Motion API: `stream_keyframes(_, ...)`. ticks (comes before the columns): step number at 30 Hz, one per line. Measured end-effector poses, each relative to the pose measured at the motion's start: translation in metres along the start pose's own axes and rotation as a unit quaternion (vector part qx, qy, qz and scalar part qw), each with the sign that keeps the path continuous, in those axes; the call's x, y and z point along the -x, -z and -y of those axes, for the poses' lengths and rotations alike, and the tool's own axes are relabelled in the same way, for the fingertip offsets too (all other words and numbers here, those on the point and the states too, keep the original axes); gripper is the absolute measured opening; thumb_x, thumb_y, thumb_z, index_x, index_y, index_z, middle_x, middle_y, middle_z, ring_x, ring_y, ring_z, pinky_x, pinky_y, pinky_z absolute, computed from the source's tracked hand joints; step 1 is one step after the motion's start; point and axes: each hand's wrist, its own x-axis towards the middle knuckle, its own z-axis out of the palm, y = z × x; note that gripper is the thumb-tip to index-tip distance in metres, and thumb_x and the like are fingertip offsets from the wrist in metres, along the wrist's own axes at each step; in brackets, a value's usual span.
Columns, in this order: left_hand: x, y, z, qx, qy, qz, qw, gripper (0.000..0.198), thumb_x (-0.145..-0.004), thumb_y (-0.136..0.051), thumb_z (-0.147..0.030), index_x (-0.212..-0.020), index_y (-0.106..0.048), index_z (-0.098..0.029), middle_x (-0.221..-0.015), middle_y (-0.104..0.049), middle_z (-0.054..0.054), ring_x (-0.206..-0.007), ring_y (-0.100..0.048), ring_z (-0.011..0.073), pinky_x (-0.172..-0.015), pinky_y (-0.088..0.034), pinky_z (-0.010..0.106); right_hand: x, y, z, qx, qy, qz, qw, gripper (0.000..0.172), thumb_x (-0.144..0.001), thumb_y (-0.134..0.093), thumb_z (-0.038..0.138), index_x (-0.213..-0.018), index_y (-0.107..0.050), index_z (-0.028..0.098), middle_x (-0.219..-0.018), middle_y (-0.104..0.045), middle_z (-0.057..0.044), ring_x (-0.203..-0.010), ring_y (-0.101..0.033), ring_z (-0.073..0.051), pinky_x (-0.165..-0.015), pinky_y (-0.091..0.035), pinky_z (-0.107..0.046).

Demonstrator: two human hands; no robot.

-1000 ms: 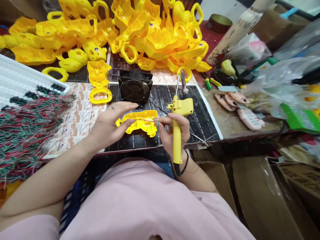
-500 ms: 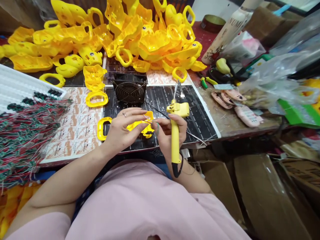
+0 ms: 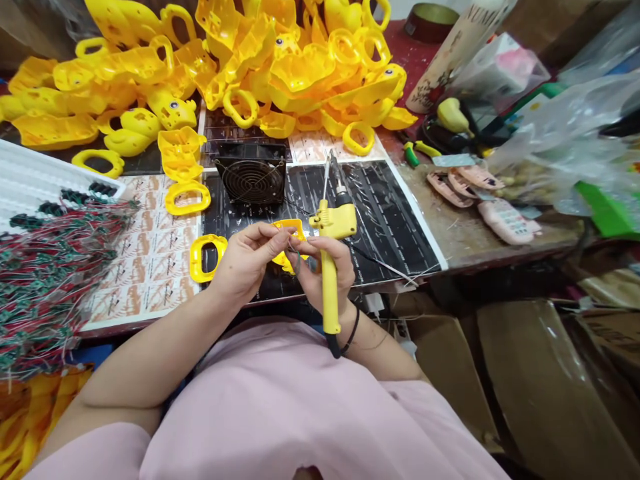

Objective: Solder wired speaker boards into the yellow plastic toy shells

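Note:
My left hand (image 3: 247, 260) is closed in a pinch on a yellow plastic toy shell (image 3: 289, 239) lying on the black mat (image 3: 390, 220) near the table's front edge. My right hand (image 3: 325, 267) is wrapped round the yellow soldering iron (image 3: 331, 247), whose tip points away from me, and its fingertips meet the left hand's at thin wires beside the shell. A second yellow ring-shaped shell piece (image 3: 207, 257) lies just left of my left hand.
A small black fan (image 3: 251, 179) stands behind my hands. A big heap of yellow shells (image 3: 240, 67) fills the back. Bundles of red and green wired boards (image 3: 45, 273) lie at left, clutter and plastic bags (image 3: 560, 140) at right, cardboard boxes (image 3: 545, 387) below.
My left hand went from flat over the shell to a pinch at its right end. Both hands drew together; the shell turned, and a ring-shaped piece now shows beside it.

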Motion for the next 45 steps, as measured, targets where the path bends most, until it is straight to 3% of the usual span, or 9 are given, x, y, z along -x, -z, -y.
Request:
stream_keyframes(7, -0.015, 0.012, -0.041, -0.089, -0.085, 0.002, 0.992, 0.048, -0.053, -0.095, -0.052, -0.066, -0.059, -0.021, -0.063, -0.064, -0.003, -0.065, -0.070, 0.0166, -0.068, -0.057, 0.031, -0.011, 0.029, -0.004, 0.043, -0.022, 0.042, 0.998, 0.033, -0.089, -0.069, 0.013, -0.117, -0.057, 0.026, -0.108, -0.075, -0.001, -0.094, -0.076, -0.015, -0.085, -0.067, -0.029)
stream_keyframes(12, -0.021, 0.027, -0.036, -0.194, -0.148, -0.012, 0.970, 0.035, -0.068, -0.085, -0.049, -0.068, -0.062, -0.022, -0.067, -0.067, -0.002, -0.063, -0.067, 0.0153, -0.064, -0.053, 0.029, -0.014, 0.042, -0.006, 0.062, -0.010, 0.012, 0.998, 0.029, -0.087, -0.072, 0.011, -0.109, -0.062, 0.026, -0.095, -0.076, 0.004, -0.083, -0.077, -0.014, -0.079, -0.066, -0.025)
stream_keyframes(19, -0.029, 0.061, -0.008, -0.571, -0.147, 0.104, 0.801, 0.012, -0.075, -0.065, -0.033, -0.069, -0.072, -0.025, -0.072, -0.074, 0.000, -0.068, -0.066, 0.0194, -0.078, -0.049, 0.036, -0.010, 0.074, -0.003, 0.101, -0.008, 0.119, 0.988, 0.008, -0.091, -0.071, 0.028, -0.098, -0.068, 0.025, -0.079, -0.077, 0.004, -0.066, -0.074, -0.013, -0.067, -0.064, -0.022)
stream_keyframes(22, -0.038, 0.057, 0.001, -0.633, -0.181, 0.114, 0.744, 0.013, -0.077, -0.061, -0.028, -0.073, -0.074, -0.025, -0.074, -0.075, 0.003, -0.073, -0.067, 0.0215, -0.091, -0.044, 0.044, -0.014, 0.091, 0.005, 0.120, -0.006, 0.186, 0.975, 0.038, -0.095, -0.060, 0.052, -0.121, -0.066, 0.024, -0.080, -0.077, 0.000, -0.066, -0.074, -0.015, -0.065, -0.063, -0.025)
stream_keyframes(25, -0.044, 0.049, 0.011, -0.668, -0.204, 0.118, 0.706, 0.018, -0.081, -0.059, -0.028, -0.072, -0.074, -0.023, -0.075, -0.074, 0.006, -0.079, -0.066, 0.0250, -0.096, -0.041, 0.050, -0.019, 0.106, 0.015, 0.186, -0.021, 0.109, 0.976, 0.068, -0.090, -0.057, 0.069, -0.139, -0.055, 0.022, -0.087, -0.076, -0.005, -0.067, -0.073, -0.018, -0.058, -0.061, -0.026)
stream_keyframes(27, -0.045, 0.047, 0.016, -0.688, -0.206, 0.117, 0.686, 0.021, -0.083, -0.057, -0.028, -0.073, -0.075, -0.022, -0.076, -0.073, 0.008, -0.081, -0.064, 0.0262, -0.096, -0.040, 0.052, -0.022, 0.111, 0.020, 0.222, -0.001, 0.032, 0.975, 0.060, -0.089, -0.063, 0.063, -0.134, -0.059, 0.022, -0.092, -0.075, -0.005, -0.067, -0.071, -0.017, -0.054, -0.058, -0.026)
stream_keyframes(30, -0.044, 0.049, 0.023, -0.700, -0.201, 0.109, 0.676, 0.020, -0.084, -0.057, -0.025, -0.076, -0.076, -0.021, -0.080, -0.073, 0.008, -0.084, -0.062, 0.0261, -0.096, -0.041, 0.051, -0.023, 0.110, 0.025, 0.223, 0.038, 0.055, 0.973, 0.034, -0.089, -0.071, 0.038, -0.120, -0.067, 0.024, -0.090, -0.073, -0.002, -0.065, -0.067, -0.015, -0.052, -0.056, -0.025)
stream_keyframes(34, -0.042, 0.050, 0.029, -0.708, -0.211, 0.093, 0.667, 0.018, -0.084, -0.059, -0.024, -0.076, -0.075, -0.021, -0.082, -0.073, 0.008, -0.088, -0.060, 0.0270, -0.094, -0.042, 0.050, -0.023, 0.102, 0.027, 0.227, 0.043, 0.182, 0.956, 0.040, -0.084, -0.075, 0.024, -0.122, -0.063, 0.023, -0.085, -0.073, -0.002, -0.065, -0.068, -0.016, -0.057, -0.060, -0.028)
stream_keyframes(45, -0.045, 0.044, 0.033, -0.726, -0.208, 0.094, 0.649, 0.021, -0.085, -0.058, -0.024, -0.074, -0.076, -0.019, -0.079, -0.071, 0.009, -0.089, -0.059, 0.0287, -0.089, -0.041, 0.051, -0.023, 0.082, 0.018, 0.221, 0.123, 0.200, 0.947, 0.019, -0.085, -0.077, 0.019, -0.091, -0.059, 0.021, -0.071, -0.072, 0.001, -0.061, -0.070, -0.012, -0.056, -0.060, -0.021)
